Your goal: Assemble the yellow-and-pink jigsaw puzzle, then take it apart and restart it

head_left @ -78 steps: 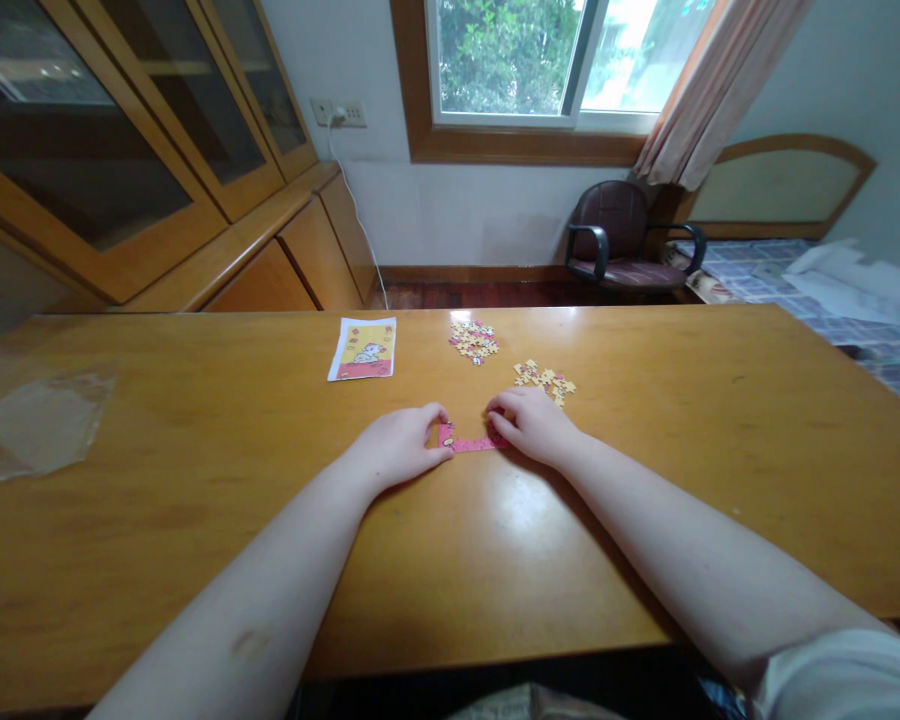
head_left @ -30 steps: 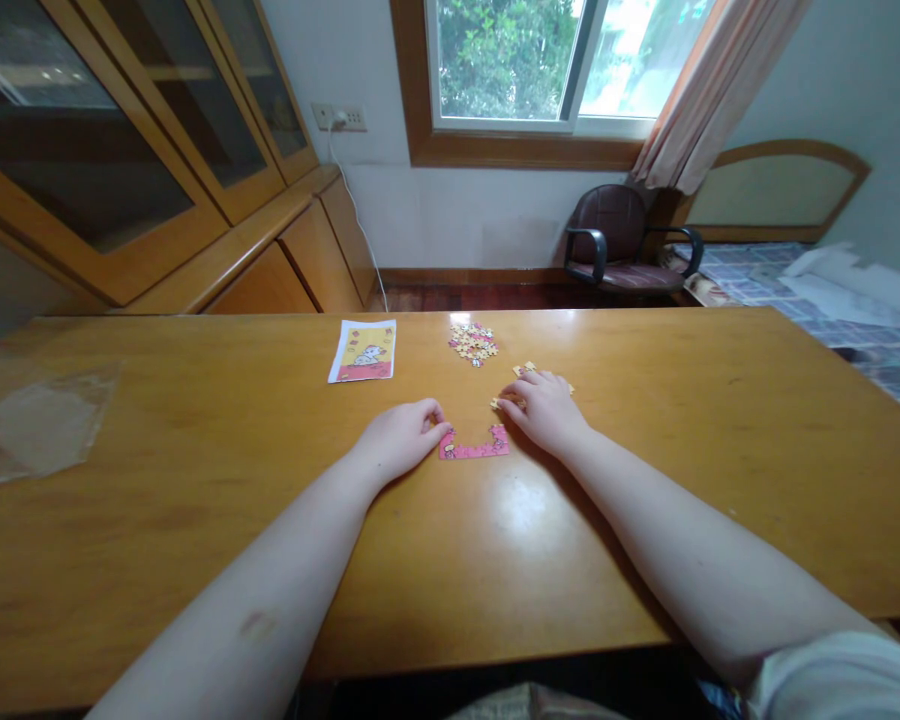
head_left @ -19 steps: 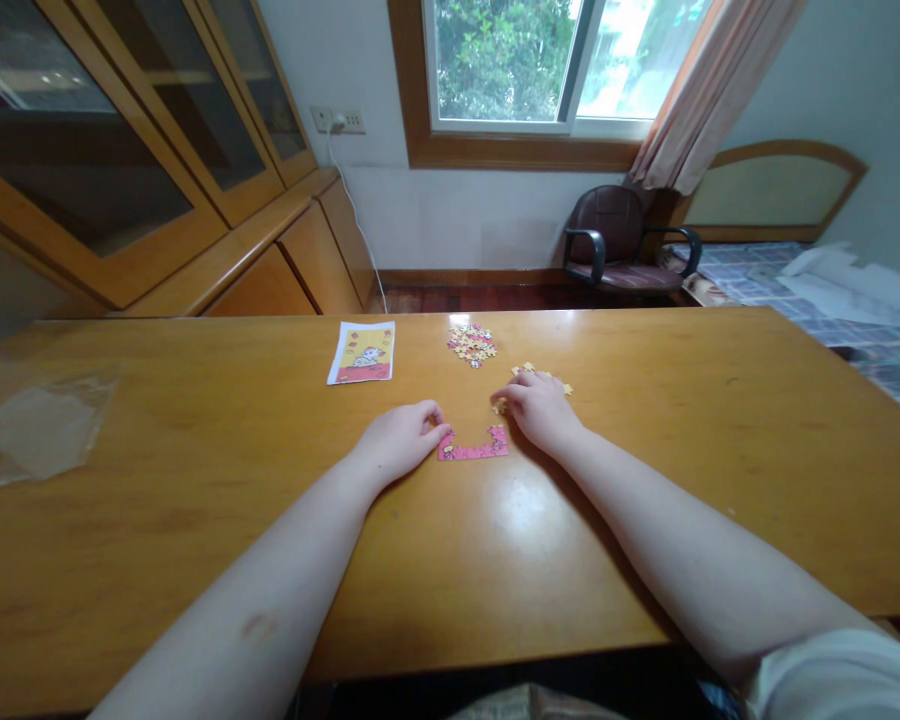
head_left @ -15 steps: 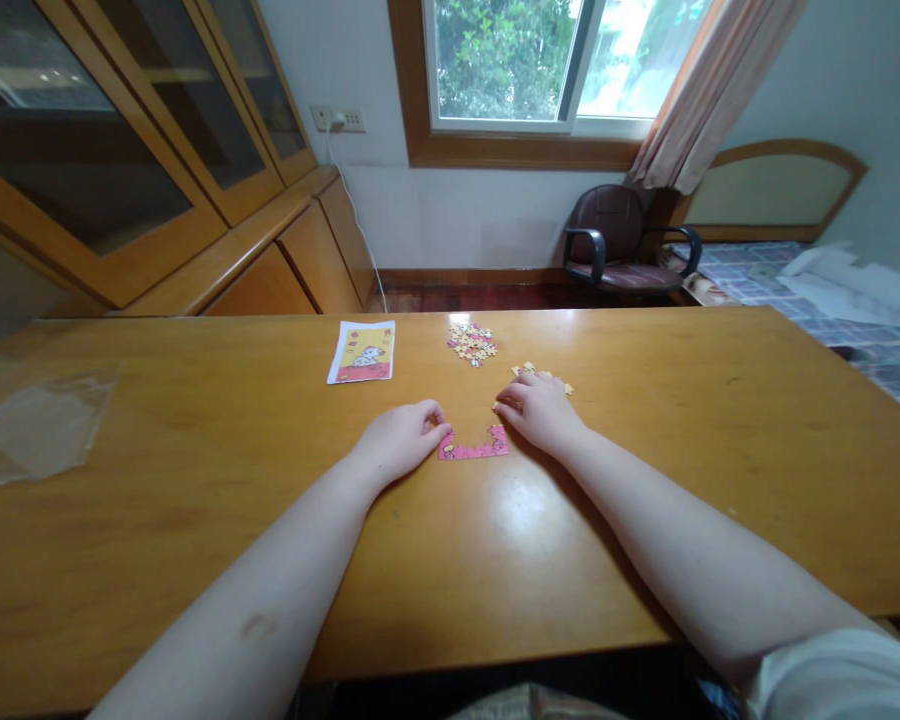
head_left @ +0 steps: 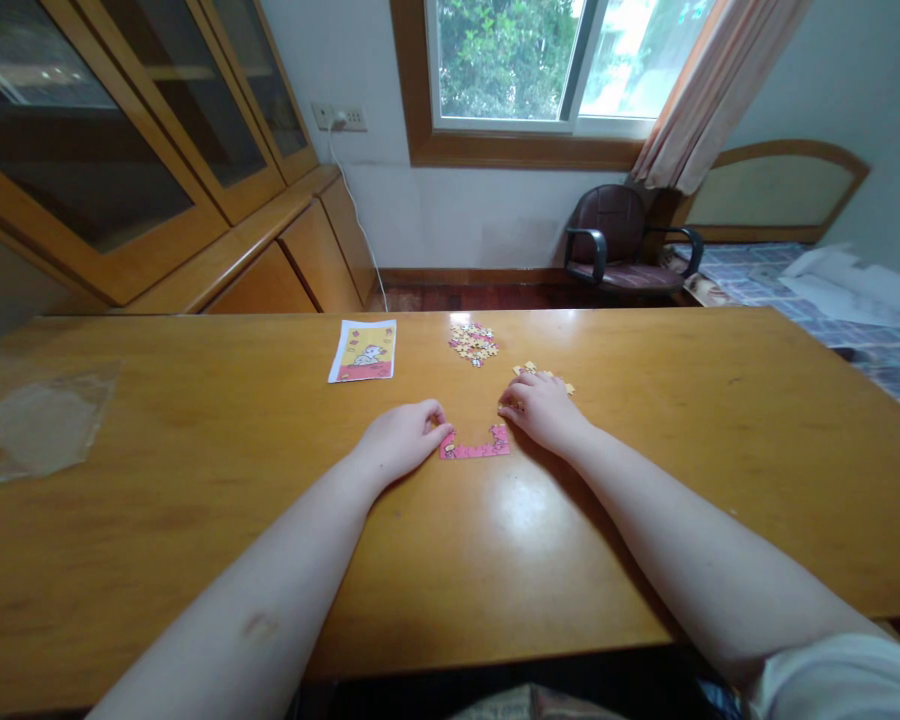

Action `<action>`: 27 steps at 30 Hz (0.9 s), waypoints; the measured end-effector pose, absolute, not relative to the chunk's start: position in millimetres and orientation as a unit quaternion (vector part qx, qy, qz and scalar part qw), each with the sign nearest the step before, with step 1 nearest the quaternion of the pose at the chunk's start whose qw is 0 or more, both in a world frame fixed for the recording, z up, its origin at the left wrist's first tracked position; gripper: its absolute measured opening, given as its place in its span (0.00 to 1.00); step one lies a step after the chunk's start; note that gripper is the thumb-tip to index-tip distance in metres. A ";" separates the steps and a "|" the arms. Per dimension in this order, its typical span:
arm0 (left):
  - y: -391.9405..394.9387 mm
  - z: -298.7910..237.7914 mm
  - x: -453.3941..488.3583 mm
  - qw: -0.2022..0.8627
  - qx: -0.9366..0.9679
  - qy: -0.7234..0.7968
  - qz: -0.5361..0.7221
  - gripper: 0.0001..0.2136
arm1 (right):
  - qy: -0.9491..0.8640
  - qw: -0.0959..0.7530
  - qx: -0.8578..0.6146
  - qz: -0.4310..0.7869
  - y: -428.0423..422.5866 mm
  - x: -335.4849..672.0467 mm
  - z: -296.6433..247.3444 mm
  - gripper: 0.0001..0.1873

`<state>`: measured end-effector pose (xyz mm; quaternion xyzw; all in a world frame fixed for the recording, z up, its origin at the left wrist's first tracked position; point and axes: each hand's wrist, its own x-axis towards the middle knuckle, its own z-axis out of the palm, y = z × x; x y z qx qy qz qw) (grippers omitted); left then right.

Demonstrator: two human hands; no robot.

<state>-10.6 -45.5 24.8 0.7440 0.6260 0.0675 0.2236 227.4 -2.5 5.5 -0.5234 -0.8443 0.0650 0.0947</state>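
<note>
A pink strip of joined puzzle pieces (head_left: 475, 446) lies on the wooden table (head_left: 645, 480) between my hands. My left hand (head_left: 399, 440) rests curled at the strip's left end, fingertips touching it. My right hand (head_left: 541, 410) sits just past the strip's right end, fingers bent down over small yellow loose pieces (head_left: 547, 376); what its fingertips pinch is hidden. A second heap of loose pieces (head_left: 473, 342) lies farther back. A printed picture card (head_left: 363, 350) lies to the left of that heap.
A clear plastic bag (head_left: 34, 425) lies at the table's far left. Wooden glass-door cabinets (head_left: 120, 150) stand along the left wall. Behind the table are a dark office chair (head_left: 619, 245), a window and a bed at the right.
My right hand left the pink strip's right end and moved back to the yellow loose pieces, then drew slightly nearer. My left hand stayed at the strip's left end.
</note>
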 end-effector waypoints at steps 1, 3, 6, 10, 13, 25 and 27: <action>-45.5 24.8 -10.5 0.224 0.743 0.627 0.068 0.12 | -0.843 0.093 -0.526 0.066 -1.5 227.2 4.3 0.08; -45.6 24.4 -10.4 0.224 0.743 0.627 0.069 0.12 | -0.839 0.090 -0.533 0.068 0.3 226.9 1.6 0.08; -45.4 23.5 -10.6 0.225 0.744 0.625 0.074 0.11 | -0.834 0.095 -0.538 0.072 1.6 226.7 -1.6 0.08; -45.3 23.0 -11.1 0.226 0.745 0.623 0.078 0.12 | -0.837 0.125 -0.525 0.089 1.5 227.4 -3.5 0.08; -45.3 22.9 -11.4 0.224 0.745 0.624 0.081 0.11 | -0.838 0.156 -0.509 0.118 2.1 227.9 -4.8 0.08; -45.8 19.5 -10.0 0.242 0.742 0.606 0.151 0.07 | -0.781 0.328 -0.444 0.293 2.2 228.4 -8.1 0.06; -46.0 16.8 -8.8 0.244 0.747 0.593 0.175 0.07 | -0.780 0.340 -0.409 0.331 0.8 227.2 -8.8 0.08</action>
